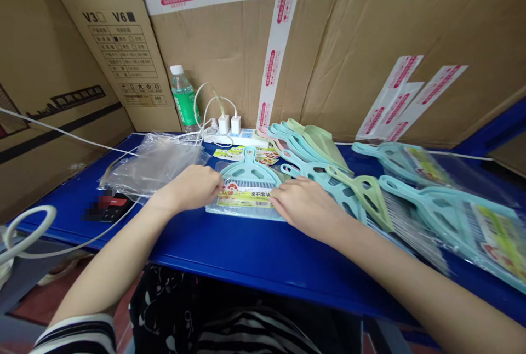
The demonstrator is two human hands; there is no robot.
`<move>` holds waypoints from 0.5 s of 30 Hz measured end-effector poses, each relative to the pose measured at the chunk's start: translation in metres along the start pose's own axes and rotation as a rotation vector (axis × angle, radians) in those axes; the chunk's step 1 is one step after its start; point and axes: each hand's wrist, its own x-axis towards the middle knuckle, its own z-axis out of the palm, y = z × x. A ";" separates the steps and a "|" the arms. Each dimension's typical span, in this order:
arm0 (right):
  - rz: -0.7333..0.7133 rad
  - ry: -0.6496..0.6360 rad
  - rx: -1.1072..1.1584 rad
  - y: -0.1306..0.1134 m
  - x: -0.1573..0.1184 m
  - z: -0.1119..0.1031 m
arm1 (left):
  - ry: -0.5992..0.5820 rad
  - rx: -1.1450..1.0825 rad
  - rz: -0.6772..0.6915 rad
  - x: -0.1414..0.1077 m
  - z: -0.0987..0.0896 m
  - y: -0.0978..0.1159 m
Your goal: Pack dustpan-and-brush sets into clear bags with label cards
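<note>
A light-blue brush and dustpan set [249, 172] lies in a clear bag in front of me, with a yellow-green printed card [242, 195] across its bristles. My left hand [200, 185] has its fingers closed on the bag's left edge, beside the card. On the right side, my right hand [302, 204] pinches the bag at the card's right end. The fingertips of both hands are partly hidden by the knuckles. The brush handle points away from me, towards the power strip.
Clear bags [158, 165] lie left, near a dark device [109, 206]. Behind stand a bottle [184, 99] and a power strip [242, 137] with cables. Loose dustpans [316, 140] and brushes [365, 195] are piled right, beside bagged sets [460, 217]. Cardboard boxes [246, 52] wall the back of the blue table [246, 250].
</note>
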 end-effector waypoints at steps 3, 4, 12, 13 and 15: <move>0.014 -0.039 0.010 0.000 0.000 -0.001 | -0.007 -0.006 0.002 0.000 0.000 0.001; 0.015 -0.043 0.012 0.000 0.000 -0.002 | -0.012 -0.005 0.001 0.000 0.000 0.001; 0.021 -0.050 0.003 -0.001 0.002 0.000 | -0.021 0.000 -0.013 0.001 0.000 0.002; 0.020 -0.046 0.002 0.000 0.002 0.001 | -0.014 -0.001 -0.015 0.001 0.001 0.002; 0.016 -0.028 0.001 0.000 0.002 0.003 | 0.000 -0.002 -0.018 0.001 0.001 0.002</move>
